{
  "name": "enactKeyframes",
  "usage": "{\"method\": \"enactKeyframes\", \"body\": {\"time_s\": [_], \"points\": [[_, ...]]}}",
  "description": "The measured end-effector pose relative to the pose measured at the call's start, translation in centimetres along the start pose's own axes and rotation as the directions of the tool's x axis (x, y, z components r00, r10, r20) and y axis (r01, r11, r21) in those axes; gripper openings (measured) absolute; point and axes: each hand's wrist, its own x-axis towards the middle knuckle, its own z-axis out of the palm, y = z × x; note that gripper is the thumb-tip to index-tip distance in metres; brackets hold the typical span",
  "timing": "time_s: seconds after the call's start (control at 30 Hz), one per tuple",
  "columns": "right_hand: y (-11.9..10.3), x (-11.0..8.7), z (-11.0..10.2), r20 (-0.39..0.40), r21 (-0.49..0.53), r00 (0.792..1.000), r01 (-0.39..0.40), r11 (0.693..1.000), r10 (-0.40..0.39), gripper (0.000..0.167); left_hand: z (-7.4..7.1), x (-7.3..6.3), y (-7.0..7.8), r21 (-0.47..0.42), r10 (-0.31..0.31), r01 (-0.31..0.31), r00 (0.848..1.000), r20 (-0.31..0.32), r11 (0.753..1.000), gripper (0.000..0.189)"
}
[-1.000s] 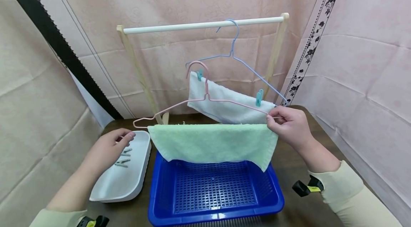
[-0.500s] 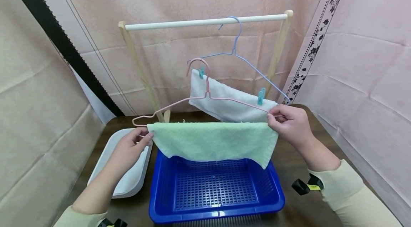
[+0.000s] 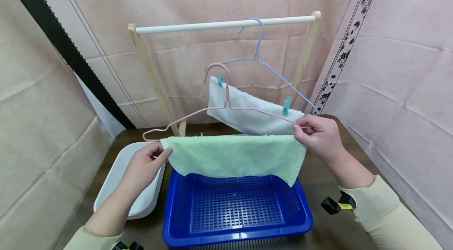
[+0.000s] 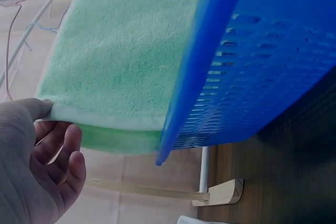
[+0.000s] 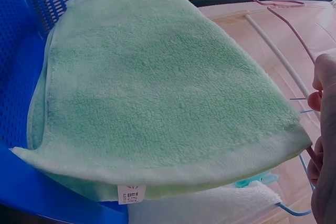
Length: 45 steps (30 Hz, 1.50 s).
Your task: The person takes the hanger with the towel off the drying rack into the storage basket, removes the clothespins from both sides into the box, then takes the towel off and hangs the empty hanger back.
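Note:
A light green towel (image 3: 233, 155) hangs folded over the lower bar of a pink hanger (image 3: 228, 102), its lower edge above a blue basket (image 3: 238, 236). At the towel's upper left corner my left hand (image 3: 145, 165) pinches the edge between thumb and forefinger; in the left wrist view the other fingers of the left hand (image 4: 37, 156) are loosely curled below. My right hand (image 3: 320, 138) grips the right end of the pink hanger beside the towel's right corner. A small printed label (image 5: 131, 193) shows on the towel in the right wrist view.
Behind, a rack with a white rail (image 3: 198, 26) carries a blue hanger (image 3: 257, 51). A white towel (image 3: 244, 108) hangs aslant from it by teal clothespins (image 3: 286, 105). A white tray (image 3: 116, 171) lies left of the basket on the brown table (image 3: 329, 203).
My left hand has come right from over the white tray, where small clips showed, to the green towel's left corner, and pinches it. My right hand keeps its grip on the pink hanger.

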Motion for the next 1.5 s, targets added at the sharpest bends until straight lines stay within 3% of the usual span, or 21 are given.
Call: {"method": "enactKeyframes", "body": {"time_s": [0.23,0.4,0.63,0.83,1.1,1.33,1.5], "points": [[0.4,0.0,0.1,0.01,-0.003,1.0,-0.009,1.0,0.009,0.013,0.2,0.0,0.1,0.028,0.029,-0.029,1.0,0.001,0.999,0.034],[0.4,-0.2,0.3,0.019,-0.01,1.0,-0.009,1.0,0.009,0.013,0.4,-0.2,0.3,0.019,-0.009,0.009,1.0,0.016,1.0,0.034],[1.0,-0.3,0.5,0.007,-0.006,1.0,-0.009,1.0,0.009,0.014,0.6,0.0,0.6,-0.037,-0.077,0.076,0.997,-0.025,0.996,0.031],[1.3,-0.4,0.6,-0.005,-0.008,1.0,-0.016,1.0,0.016,0.014,0.9,0.1,0.9,-0.036,-0.065,0.064,0.998,-0.027,0.997,0.03],[0.9,-0.2,0.6,0.0,-0.031,1.0,-0.03,0.999,0.03,0.012,1.6,0.0,1.1,0.093,0.029,-0.025,0.999,-0.037,0.995,0.025],[2.3,-0.6,0.8,0.001,-0.056,0.999,-0.042,0.998,0.042,0.014,1.9,-0.2,1.5,0.22,0.056,-0.06,0.998,0.027,0.974,0.021],[2.2,-0.5,0.9,0.002,-0.054,0.999,-0.033,0.998,0.033,0.015,2.1,-0.4,2.0,0.269,0.081,-0.094,0.995,0.059,0.959,0.021]]}}
